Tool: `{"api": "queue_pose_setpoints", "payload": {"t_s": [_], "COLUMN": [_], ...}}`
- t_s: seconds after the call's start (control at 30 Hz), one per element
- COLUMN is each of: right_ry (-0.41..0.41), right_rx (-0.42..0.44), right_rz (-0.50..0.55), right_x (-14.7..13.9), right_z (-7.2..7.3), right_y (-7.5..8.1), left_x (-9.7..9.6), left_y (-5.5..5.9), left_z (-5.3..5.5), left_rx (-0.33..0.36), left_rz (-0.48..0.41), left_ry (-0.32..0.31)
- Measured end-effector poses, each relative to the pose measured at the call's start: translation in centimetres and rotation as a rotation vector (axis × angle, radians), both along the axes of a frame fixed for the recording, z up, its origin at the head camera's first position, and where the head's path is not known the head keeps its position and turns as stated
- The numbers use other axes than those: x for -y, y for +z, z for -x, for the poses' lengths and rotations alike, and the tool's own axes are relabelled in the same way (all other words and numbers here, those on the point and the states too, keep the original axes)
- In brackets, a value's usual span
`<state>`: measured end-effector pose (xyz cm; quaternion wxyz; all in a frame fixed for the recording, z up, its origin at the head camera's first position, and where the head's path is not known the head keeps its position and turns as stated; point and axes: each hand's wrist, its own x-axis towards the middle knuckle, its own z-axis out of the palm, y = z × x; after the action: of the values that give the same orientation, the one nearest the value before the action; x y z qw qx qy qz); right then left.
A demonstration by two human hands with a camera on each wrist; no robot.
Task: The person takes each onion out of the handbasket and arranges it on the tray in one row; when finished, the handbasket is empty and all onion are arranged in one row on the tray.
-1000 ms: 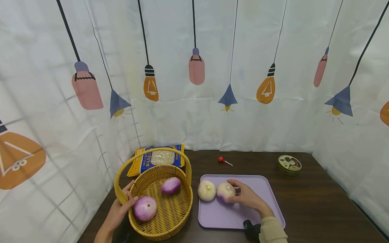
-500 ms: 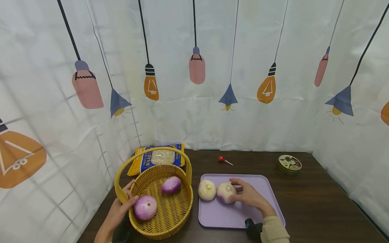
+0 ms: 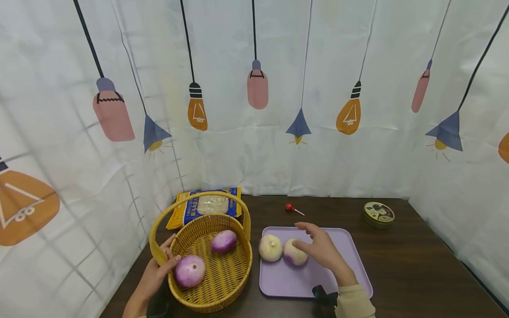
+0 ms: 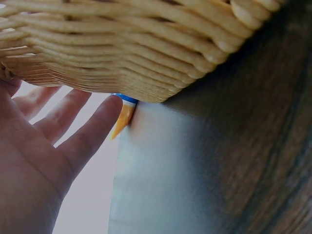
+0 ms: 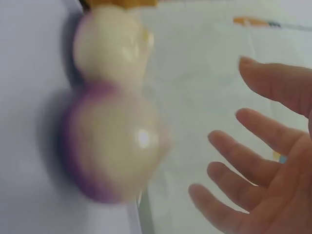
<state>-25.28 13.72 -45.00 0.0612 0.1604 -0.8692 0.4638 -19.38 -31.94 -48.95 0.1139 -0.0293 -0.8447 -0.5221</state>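
Observation:
My left hand (image 3: 156,269) grips the left side of a yellow wicker basket (image 3: 228,289) by its rim near the handle; in the left wrist view, fingers (image 4: 90,129) lie against its woven wall. Inside the basket are two purple turnips (image 3: 190,271) (image 3: 224,241). On the lilac tray (image 3: 286,285) two white-and-purple turnips (image 3: 271,248) (image 3: 295,252) sit side by side, pale ends up. My right hand (image 3: 322,251) hovers just above the right one, fingers spread, holding nothing. The right wrist view shows a gap between this hand (image 5: 263,170) and the turnip (image 5: 114,141).
A yellow and blue food packet (image 3: 210,206) lies behind the basket. Further along the back is a red lollipop (image 3: 293,209). A round tin (image 3: 378,215) stands at the back right of the dark wooden table (image 3: 413,265). A printed curtain (image 3: 238,163) hangs behind.
My right hand has let go of the right turnip on the tray and lifted slightly, its fingers spreading apart. The turnip stays in place. My left hand and the basket have not moved.

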Motion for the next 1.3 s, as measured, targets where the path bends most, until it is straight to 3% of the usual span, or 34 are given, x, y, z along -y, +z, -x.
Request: {"api": "queue_pose_setpoints", "payload": {"t_s": [0.27, 0.4, 0.67, 0.87, 1.07, 1.3], "right_ry": [0.05, 0.128, 0.302, 0.363, 0.397, 0.376], "right_rx": [-0.01, -0.043, -0.028, -0.055, -0.119, -0.264], "right_rz": [0.122, 0.16, 0.24, 0.322, 0.304, 0.225], "right_x": [3.9, 6.0, 9.5, 11.6, 13.2, 15.4], "right_z": [-1.3, -2.0, -3.9, -5.6, -5.6, -5.7], "right_y": [0.7, 0.6, 0.4, 0.4, -1.7, -2.4], "left_x": [0.1, 0.1, 0.1, 0.0, 0.0, 0.0], "left_y": [-0.2, -0.2, -0.1, 0.0, 0.1, 0.1], "left_z": [0.1, 0.1, 0.0, -0.1, 0.0, 0.0], "left_rx": [-0.001, -0.006, 0.001, 0.013, 0.025, 0.017], "left_rz": [-0.028, -0.041, -0.027, -0.044, -0.04, -0.018], "left_ry": [-0.009, -0.015, -0.011, -0.013, -0.012, -0.002]}}
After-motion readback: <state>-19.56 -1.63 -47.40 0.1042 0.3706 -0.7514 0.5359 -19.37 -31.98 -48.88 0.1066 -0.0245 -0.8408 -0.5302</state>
